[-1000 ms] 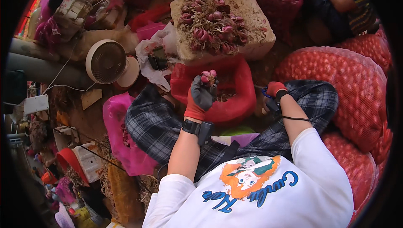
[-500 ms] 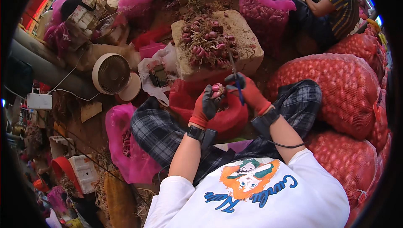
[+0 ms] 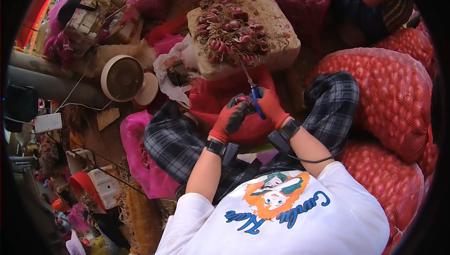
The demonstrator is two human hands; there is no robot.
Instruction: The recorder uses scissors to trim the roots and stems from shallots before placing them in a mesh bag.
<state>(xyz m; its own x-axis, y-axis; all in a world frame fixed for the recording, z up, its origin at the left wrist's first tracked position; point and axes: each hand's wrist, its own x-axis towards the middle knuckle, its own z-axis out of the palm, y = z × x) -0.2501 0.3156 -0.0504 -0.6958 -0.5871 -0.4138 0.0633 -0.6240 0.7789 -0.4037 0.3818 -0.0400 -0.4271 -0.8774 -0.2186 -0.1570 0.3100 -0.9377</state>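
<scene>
My left hand (image 3: 231, 115), in a red and grey work glove, is closed around a small purple-red shallot (image 3: 242, 99) that mostly hides behind the fingers. Close beside it, my right hand (image 3: 273, 106), gloved alike, grips a pair of scissors (image 3: 256, 96) with blue handles. Their blades point away from me, toward a heap of shallots (image 3: 230, 32) with dry stalks and roots. That heap lies on a pale foam block (image 3: 281, 25). Under both hands, between my legs, spreads a red mesh bag (image 3: 206, 98).
Full red net sacks (image 3: 375, 95) are stacked at the right. To the left stand a round fan (image 3: 123, 78) and a white plastic bag with a phone (image 3: 178, 73) on it. A pink mesh bag (image 3: 140, 156) lies by my left knee. Another person (image 3: 375, 1) sits at the far right.
The shallot, held up in plain sight before, now sits lower and deeper in my left fingers. My right hand has come nearer to the left, the scissors lower with it. The view has shifted slightly.
</scene>
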